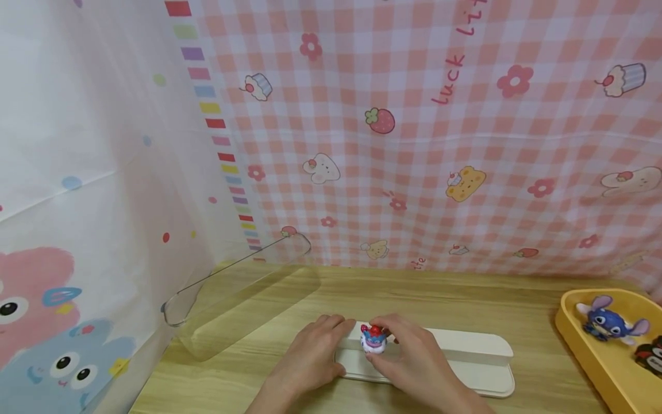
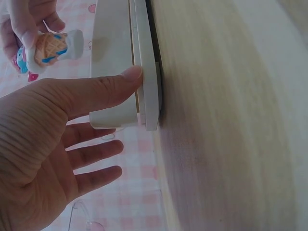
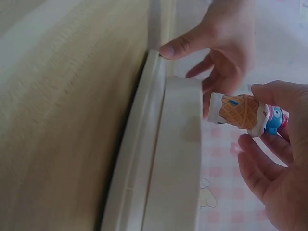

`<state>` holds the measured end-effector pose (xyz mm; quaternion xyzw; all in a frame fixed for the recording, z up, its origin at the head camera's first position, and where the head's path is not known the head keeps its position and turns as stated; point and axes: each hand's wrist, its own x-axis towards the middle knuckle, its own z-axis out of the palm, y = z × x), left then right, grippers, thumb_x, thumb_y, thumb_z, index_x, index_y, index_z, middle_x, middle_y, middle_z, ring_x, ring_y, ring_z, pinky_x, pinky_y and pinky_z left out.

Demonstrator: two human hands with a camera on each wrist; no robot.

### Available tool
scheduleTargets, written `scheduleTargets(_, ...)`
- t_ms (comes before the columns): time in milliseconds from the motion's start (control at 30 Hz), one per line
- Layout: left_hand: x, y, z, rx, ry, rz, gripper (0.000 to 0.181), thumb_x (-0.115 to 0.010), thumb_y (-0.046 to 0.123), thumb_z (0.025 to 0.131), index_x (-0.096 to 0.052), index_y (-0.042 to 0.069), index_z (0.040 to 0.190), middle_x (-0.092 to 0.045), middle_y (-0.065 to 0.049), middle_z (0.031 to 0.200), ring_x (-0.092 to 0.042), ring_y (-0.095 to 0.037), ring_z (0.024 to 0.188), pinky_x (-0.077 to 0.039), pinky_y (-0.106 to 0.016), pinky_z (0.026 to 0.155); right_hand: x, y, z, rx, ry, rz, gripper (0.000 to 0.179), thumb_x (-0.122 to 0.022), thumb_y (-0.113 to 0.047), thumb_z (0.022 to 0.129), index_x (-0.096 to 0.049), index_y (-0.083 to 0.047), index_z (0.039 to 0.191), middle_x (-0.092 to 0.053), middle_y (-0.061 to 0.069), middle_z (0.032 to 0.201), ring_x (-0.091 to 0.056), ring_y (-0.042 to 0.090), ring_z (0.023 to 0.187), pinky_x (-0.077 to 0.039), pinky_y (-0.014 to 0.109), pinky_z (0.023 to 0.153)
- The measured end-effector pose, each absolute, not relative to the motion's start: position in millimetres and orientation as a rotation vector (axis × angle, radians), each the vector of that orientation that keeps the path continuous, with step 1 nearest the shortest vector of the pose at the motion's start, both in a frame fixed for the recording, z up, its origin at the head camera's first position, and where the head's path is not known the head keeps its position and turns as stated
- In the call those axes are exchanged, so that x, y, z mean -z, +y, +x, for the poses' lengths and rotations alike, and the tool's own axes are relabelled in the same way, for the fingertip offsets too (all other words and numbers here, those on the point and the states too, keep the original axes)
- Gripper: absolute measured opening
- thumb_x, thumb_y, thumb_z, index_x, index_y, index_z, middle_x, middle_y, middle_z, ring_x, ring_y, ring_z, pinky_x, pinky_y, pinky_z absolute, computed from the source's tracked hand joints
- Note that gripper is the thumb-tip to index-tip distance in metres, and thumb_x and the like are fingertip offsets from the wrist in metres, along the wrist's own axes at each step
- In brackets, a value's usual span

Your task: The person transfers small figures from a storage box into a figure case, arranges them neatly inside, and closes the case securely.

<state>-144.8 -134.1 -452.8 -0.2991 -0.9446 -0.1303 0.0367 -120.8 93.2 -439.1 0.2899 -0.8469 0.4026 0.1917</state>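
The small figurine (image 1: 373,339) is glossy, with a red top over a blue face, a white collar, and a tan waffle-cone body streaked blue above a white base. The right hand (image 1: 414,353) pinches it between thumb and fingers, base downward, just above the cream stepped stand (image 1: 483,376). The left hand (image 1: 315,351) sets its thumb on the stand's front edge at the left end, fingers straight and spread. At the right, a yellow tray (image 1: 583,351) holds a blue big-eared figure (image 1: 610,325) and a dark figure (image 1: 653,355) partly cut off; at the left, a clear box (image 1: 248,299) rests on the wooden table (image 1: 543,322)
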Motion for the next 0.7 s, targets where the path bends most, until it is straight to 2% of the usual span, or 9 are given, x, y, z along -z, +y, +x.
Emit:
scheduleTargets(200, 454, -135, -145, 0.401, -2.905, -0.924, 0.081, -0.099, 0.019, 0.069, -0.062, 0.011, 0.141, -0.065, -0.001, 0.133, -0.059, -0.020, 0.123, -0.054, -0.040, 0.104, 447, 88, -121, -1.113, -2.409, 0.800, 0.047, -0.095, -0.009, 0.074, -0.071, -0.011, 0.114, -0.069, -0.011, 0.110, -0.064, 0.008, 0.101, -0.061, 0.032, 0.082)
scheduleTargets(333, 454, -135, -145, 0.401, -2.908, -0.926, 0.082, -0.099, 0.020, 0.070, -0.062, 0.010, 0.142, -0.064, -0.001, 0.134, -0.059, -0.020, 0.124, -0.053, -0.040, 0.105, 450, 86, -121, -1.131, -2.425, 0.798, 0.046, -0.094, -0.008, 0.074, -0.071, -0.009, 0.114, -0.069, -0.009, 0.110, -0.064, 0.008, 0.101, -0.061, 0.032, 0.083)
scheduleTargets(700, 455, -135, -144, 0.377, -2.888, -0.936, 0.082, -0.099, 0.021, 0.070, -0.062, 0.010, 0.142, -0.064, -0.001, 0.134, -0.059, -0.020, 0.124, -0.053, -0.040, 0.105, 458, 80, -123, -1.149, -2.514, 0.761, 0.045, -0.094, -0.008, 0.075, -0.071, -0.010, 0.114, -0.070, -0.006, 0.114, -0.064, 0.013, 0.107, -0.060, 0.037, 0.090)
